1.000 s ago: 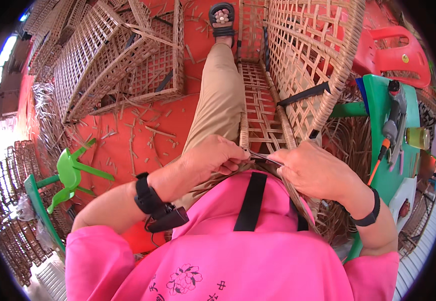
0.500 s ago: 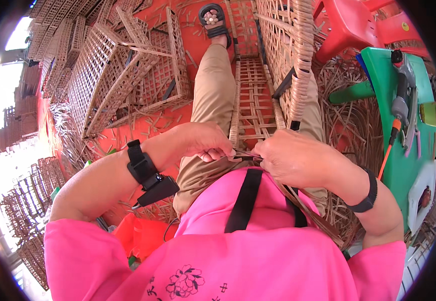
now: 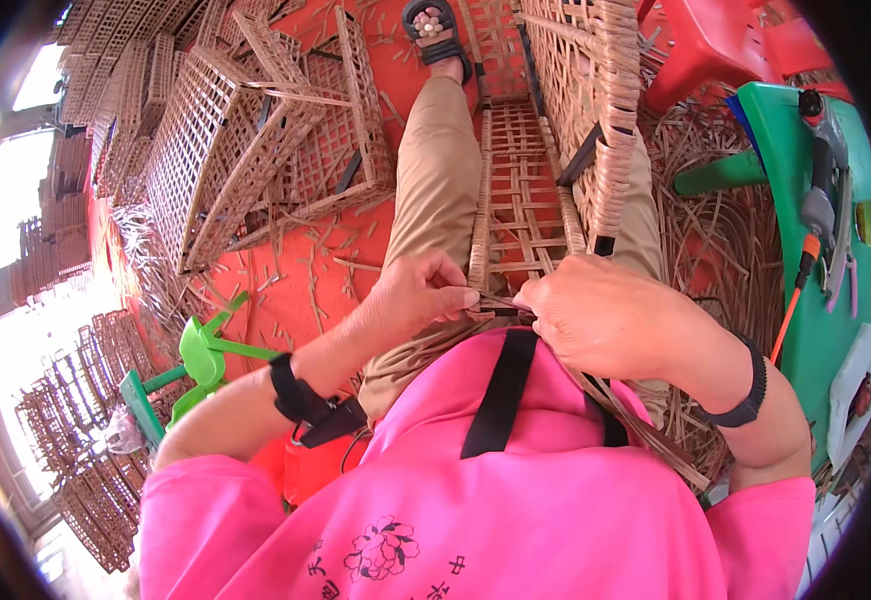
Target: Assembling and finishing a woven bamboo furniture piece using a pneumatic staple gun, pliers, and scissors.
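Observation:
A brown woven wicker frame (image 3: 521,185) lies between my legs, its near edge against my lap. At that edge my left hand (image 3: 417,293) pinches a thin brown weaving strip (image 3: 501,300) between thumb and forefinger, the other fingers curled. Just to its right, my right hand (image 3: 600,315) is closed on the same strip, back of the hand up, so its fingertips are mostly hidden. Long loose strips (image 3: 645,428) trail from below my right hand across my lap. A taller woven side (image 3: 595,90) rises from the frame's right.
Woven panels (image 3: 225,150) lean at the far left, with stacked ones behind. On the right, a green stool (image 3: 785,270) carries a grey power tool (image 3: 821,170) with an orange cord. A red plastic chair (image 3: 695,60) stands at the far right. Strip scraps (image 3: 300,265) litter the red floor.
My left hand's fingers have lifted and spread a little while its pinch stays at the frame's edge. The view has shifted left, bringing a bright green plastic object into sight.

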The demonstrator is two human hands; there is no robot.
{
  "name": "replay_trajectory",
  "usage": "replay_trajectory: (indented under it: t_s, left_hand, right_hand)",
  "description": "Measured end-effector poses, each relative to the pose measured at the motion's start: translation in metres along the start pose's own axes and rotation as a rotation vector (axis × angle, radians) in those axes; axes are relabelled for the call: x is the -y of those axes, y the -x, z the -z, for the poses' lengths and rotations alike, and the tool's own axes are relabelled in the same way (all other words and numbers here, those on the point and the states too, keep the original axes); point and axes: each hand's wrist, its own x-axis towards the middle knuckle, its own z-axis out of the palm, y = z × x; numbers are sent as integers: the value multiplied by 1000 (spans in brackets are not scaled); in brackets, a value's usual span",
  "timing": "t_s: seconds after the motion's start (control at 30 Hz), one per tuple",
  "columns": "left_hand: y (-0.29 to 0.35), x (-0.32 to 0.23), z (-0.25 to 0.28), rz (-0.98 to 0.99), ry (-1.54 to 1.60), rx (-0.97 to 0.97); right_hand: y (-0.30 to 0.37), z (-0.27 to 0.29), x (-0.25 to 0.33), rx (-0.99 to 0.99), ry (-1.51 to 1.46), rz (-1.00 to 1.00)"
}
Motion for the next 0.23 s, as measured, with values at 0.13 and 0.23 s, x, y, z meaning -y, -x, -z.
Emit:
replay_trajectory:
  t_s: [0.13, 0.23]
  left_hand:
    - [16, 28, -24, -159, 141, -128]
    - [26, 23, -37, -170, 201, -205]
  right_hand:
    - [1, 4, 5, -24, -10, 15]
    - [-1, 4, 6, -11, -29, -38]
